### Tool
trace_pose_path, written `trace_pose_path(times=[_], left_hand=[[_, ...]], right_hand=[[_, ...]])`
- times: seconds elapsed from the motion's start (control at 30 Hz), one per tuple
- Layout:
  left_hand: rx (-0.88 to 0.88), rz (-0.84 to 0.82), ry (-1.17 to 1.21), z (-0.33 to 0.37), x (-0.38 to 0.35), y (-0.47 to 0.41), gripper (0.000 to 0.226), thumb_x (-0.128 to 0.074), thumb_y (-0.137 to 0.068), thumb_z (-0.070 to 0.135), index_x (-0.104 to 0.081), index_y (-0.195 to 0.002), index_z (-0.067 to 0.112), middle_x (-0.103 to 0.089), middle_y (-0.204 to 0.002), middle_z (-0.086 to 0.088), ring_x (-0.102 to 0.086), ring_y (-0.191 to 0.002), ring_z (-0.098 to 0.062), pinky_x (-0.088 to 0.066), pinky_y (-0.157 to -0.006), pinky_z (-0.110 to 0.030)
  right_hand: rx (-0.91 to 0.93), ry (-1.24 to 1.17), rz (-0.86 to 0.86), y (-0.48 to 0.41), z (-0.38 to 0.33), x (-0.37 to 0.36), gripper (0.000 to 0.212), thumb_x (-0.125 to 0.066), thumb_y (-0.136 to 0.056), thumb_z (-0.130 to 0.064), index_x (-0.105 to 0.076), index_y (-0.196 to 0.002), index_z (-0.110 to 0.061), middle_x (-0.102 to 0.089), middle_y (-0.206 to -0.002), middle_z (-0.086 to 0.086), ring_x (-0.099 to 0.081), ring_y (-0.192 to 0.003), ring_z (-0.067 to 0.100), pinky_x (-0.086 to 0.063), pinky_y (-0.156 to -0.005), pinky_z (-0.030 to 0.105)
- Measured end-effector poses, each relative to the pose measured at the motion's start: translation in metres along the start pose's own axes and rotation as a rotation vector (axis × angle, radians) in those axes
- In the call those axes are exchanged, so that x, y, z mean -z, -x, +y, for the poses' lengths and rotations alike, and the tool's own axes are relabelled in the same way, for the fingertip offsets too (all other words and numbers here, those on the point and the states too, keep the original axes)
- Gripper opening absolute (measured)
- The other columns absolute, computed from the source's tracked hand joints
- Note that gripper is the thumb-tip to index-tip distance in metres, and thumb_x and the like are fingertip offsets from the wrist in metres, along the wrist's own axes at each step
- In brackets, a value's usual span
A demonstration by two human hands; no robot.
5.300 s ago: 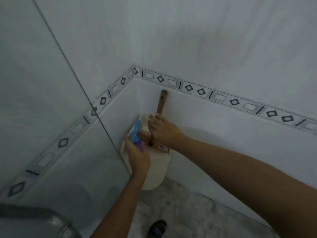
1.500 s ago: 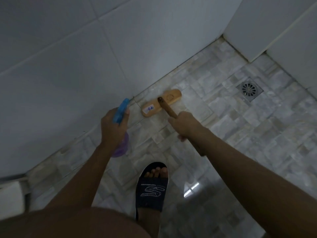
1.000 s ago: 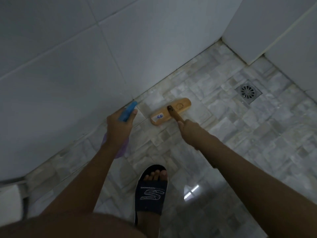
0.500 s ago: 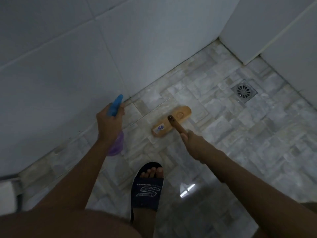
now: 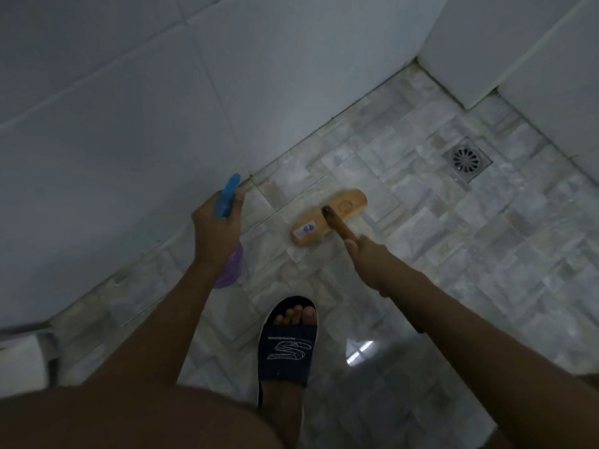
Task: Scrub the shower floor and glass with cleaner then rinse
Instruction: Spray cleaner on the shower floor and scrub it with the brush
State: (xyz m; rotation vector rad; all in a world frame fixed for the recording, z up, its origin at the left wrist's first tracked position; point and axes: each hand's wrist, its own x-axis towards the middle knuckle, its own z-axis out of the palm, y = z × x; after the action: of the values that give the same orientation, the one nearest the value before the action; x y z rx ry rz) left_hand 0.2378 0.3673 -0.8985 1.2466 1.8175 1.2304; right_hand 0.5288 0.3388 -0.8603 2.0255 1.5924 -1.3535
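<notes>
A wooden scrub brush with a long brown handle rests head-down on the pale stone-tile shower floor, close to the white tiled wall. My right hand grips its handle just behind the head. A spray bottle with a blue trigger and purple body is held upright in my left hand, left of the brush and above the floor near the wall base. My hand hides most of the bottle's body.
A square metal floor drain sits at the right near a white corner wall. My foot in a dark slide sandal stands just behind the brush. A white fixture shows at the lower left edge.
Earlier I took the brush from a holder in the wall corner. Over the last second the brush head slid slightly back from the wall; the bottle hand stayed beside it.
</notes>
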Motion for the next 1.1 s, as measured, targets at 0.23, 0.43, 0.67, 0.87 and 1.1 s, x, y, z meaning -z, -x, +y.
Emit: trace_pose_path(times=[0.23,0.43,0.67,0.87,1.1], left_hand=[[-0.032,-0.003,-0.049,-0.001,0.001,-0.001,0.037,-0.067,-0.097,0.042,-0.066,-0.088,0.006,-0.057,-0.068,-0.021,-0.057,-0.061,-0.043,-0.055,-0.057,-0.060],[-0.034,-0.016,-0.062,0.000,0.004,-0.003,0.025,-0.067,-0.096,0.043,-0.063,-0.087,0.020,-0.059,-0.075,-0.027,-0.060,-0.068,-0.047,-0.056,-0.060,-0.063],[-0.073,-0.182,-0.110,0.015,-0.021,-0.003,0.020,-0.066,-0.098,0.021,-0.069,-0.098,0.002,-0.055,-0.070,0.009,-0.053,-0.060,0.004,-0.046,-0.059,-0.021],[-0.079,-0.352,-0.087,0.045,-0.079,-0.028,0.021,-0.080,-0.087,0.023,-0.073,-0.090,0.004,-0.071,-0.079,-0.016,-0.063,-0.070,-0.016,-0.058,-0.068,-0.039],[-0.337,-0.507,-0.099,0.074,-0.159,-0.050,0.020,-0.079,-0.087,0.032,-0.080,-0.100,0.017,-0.045,-0.054,0.012,-0.038,-0.053,-0.003,-0.035,-0.051,-0.024]], right_hand=[[0.134,-0.002,0.042,-0.061,-0.088,0.002,0.056,-0.023,-0.107,-0.049,-0.047,-0.132,-0.006,-0.057,-0.115,0.017,-0.051,-0.077,0.023,-0.042,-0.063,0.035],[0.190,-0.033,0.096,-0.093,-0.082,0.025,0.056,-0.022,-0.108,-0.046,-0.048,-0.130,-0.002,-0.059,-0.121,0.022,-0.059,-0.099,0.034,-0.043,-0.076,0.036],[-0.131,-0.317,0.232,-0.096,-0.038,0.101,0.057,-0.026,-0.105,-0.052,-0.053,-0.125,-0.006,-0.057,-0.099,0.018,-0.060,-0.072,0.033,-0.051,-0.052,0.038],[-0.161,-0.305,0.158,-0.027,0.032,0.063,0.055,-0.021,-0.107,-0.047,-0.050,-0.127,-0.005,-0.057,-0.119,0.022,-0.061,-0.092,0.039,-0.057,-0.071,0.048],[-0.393,-0.447,0.194,0.011,0.099,0.069,0.058,-0.024,-0.104,-0.056,-0.049,-0.125,-0.009,-0.057,-0.096,0.015,-0.060,-0.068,0.031,-0.048,-0.045,0.032]])
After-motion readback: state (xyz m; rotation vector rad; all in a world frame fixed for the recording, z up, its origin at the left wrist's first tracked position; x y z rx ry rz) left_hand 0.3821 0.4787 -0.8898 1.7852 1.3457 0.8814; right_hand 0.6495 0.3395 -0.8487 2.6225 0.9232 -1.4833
